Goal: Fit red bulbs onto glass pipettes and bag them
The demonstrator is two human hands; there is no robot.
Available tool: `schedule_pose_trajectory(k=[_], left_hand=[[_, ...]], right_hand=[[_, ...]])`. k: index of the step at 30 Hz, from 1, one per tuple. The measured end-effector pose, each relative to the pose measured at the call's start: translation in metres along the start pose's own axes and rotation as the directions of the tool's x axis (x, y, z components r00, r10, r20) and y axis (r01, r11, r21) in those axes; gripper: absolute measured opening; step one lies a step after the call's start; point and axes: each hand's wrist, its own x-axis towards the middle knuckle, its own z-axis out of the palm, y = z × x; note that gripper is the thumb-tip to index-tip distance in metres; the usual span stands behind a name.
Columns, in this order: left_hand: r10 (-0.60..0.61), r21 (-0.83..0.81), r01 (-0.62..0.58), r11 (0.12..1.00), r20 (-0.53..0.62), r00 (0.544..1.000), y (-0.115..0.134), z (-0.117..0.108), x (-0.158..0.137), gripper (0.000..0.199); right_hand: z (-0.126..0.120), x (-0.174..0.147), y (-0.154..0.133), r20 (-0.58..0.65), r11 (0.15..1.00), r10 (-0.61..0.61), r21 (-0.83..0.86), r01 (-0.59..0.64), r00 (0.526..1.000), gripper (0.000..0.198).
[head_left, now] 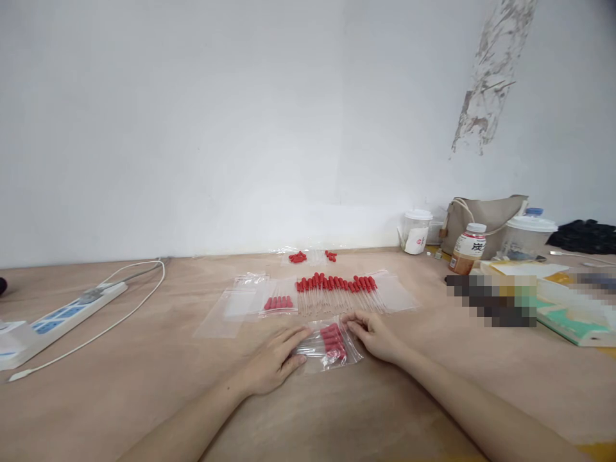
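A clear zip bag (315, 346) lies on the table between my two hands, holding several glass droppers with red rubber bulbs (333, 342). My left hand (276, 362) rests at the bag's left end, fingers stretched out and thumb apart, fingertips touching the plastic. At the right end, my right hand (373, 333) pinches the bag's upper corner between thumb and fingers. Beyond them, a row of loose droppers (337, 292) lies with red bulbs pointing away. Left of the row, another bag of droppers (278, 301) lies flat with its bulbs toward me.
Flat clear bags (219, 314) lie left of the droppers. Loose red bulbs (297, 256) are near the wall. A power strip (62, 321) with a white cable sits left. Rightward stand a lidded cup (416, 232), a bottle (468, 249), a grey bag (486, 221) and a box (572, 314).
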Motion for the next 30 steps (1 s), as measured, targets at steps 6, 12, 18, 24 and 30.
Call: schedule_pose_trajectory(k=[6, 12, 18, 24, 30], left_hand=[[-0.004, -0.028, 0.005, 1.000, 0.017, 1.000, 0.001, -0.002, 0.001, 0.044], [0.011, -0.125, -0.008, 0.992, 0.025, 1.000, 0.004, -0.006, 0.001, 0.045], [-0.075, -0.188, 0.034, 0.981, -0.213, 0.974, 0.001, -0.002, 0.004, 0.043], [-0.374, -0.571, 0.203, 0.795, -0.199, 0.906, -0.002, 0.006, 0.009, 0.044], [-0.263, -0.973, 0.151, 0.176, 0.101, 0.959, 0.022, 0.013, 0.014, 0.052]], right_hand=[[-0.006, 0.008, 0.005, -0.124, 0.989, 0.134, -0.037, -0.140, 0.983, 0.032], [-0.004, 0.003, 0.000, 0.113, 0.972, 0.228, 0.039, -0.233, 0.967, 0.031], [-0.008, -0.004, -0.009, 0.253, 0.798, 0.272, 0.481, -0.365, 0.928, 0.026], [-0.009, -0.003, -0.012, 0.142, 0.572, 0.261, 0.774, -0.271, 0.955, 0.019], [0.012, -0.010, -0.020, 0.199, 0.572, 0.184, 0.775, -0.270, 0.963, 0.022]])
